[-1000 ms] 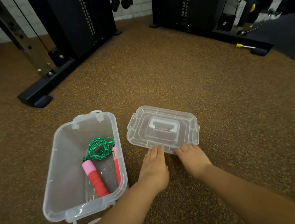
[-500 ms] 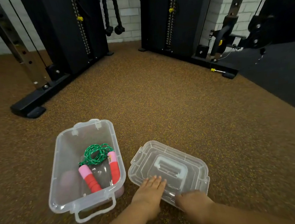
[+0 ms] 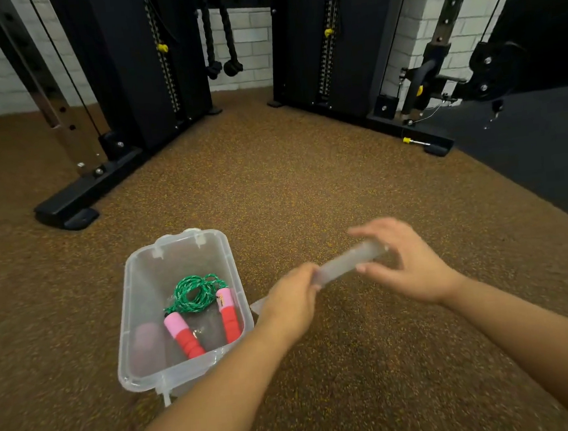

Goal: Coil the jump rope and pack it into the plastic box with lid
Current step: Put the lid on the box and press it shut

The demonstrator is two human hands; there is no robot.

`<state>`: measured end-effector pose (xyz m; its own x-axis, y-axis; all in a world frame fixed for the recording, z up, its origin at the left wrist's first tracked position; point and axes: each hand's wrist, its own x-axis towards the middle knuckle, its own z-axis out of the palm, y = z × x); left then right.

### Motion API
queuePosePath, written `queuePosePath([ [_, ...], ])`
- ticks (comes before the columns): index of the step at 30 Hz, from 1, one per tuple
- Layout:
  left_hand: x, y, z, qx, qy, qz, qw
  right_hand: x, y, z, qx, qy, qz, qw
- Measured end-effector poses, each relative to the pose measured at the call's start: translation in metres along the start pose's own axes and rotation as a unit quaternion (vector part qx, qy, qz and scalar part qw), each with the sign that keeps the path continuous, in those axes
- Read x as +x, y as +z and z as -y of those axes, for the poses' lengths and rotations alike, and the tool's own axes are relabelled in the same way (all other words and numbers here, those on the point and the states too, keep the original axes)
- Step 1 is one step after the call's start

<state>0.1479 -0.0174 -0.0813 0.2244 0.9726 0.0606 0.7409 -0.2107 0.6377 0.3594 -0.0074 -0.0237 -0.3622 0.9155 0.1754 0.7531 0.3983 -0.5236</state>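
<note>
Down on the speckled rubber floor stands one clear plastic box, open, holding one jump rope: green braided cord coiled, two red-and-pink ribbed handles. One translucent lid, blurred, is held edge-on between left hand and right hand, both gripping it.

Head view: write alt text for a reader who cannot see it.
Both hands, left hand and right hand, hold a clear plastic lid edge-on above brown speckled gym flooring. Beside them an open clear plastic box holds a coiled green jump rope with red-and-pink handles.
</note>
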Motion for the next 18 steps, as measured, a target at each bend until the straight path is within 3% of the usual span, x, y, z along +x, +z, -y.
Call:
queuePosePath([
  [3,0.008,-0.021,-0.007,-0.180,-0.082,-0.020,0.980,0.006,-0.004,0.002,0.169,0.106,-0.091,0.976],
  [6,0.014,-0.047,-0.011,-0.359,-0.135,-0.016,0.923,0.008,0.008,-0.007,0.298,0.213,-0.045,0.929],
  [9,0.015,-0.077,-0.008,-0.486,-0.155,-0.020,0.860,0.006,0.027,-0.009,0.327,0.259,-0.003,0.909],
  [14,0.015,-0.118,0.015,-0.518,-0.183,-0.103,0.829,0.036,0.044,0.023,0.320,0.220,-0.059,0.920],
  [18,0.003,-0.136,0.042,-0.431,-0.222,-0.135,0.864,0.069,0.069,0.057,0.349,0.259,-0.073,0.898],
])
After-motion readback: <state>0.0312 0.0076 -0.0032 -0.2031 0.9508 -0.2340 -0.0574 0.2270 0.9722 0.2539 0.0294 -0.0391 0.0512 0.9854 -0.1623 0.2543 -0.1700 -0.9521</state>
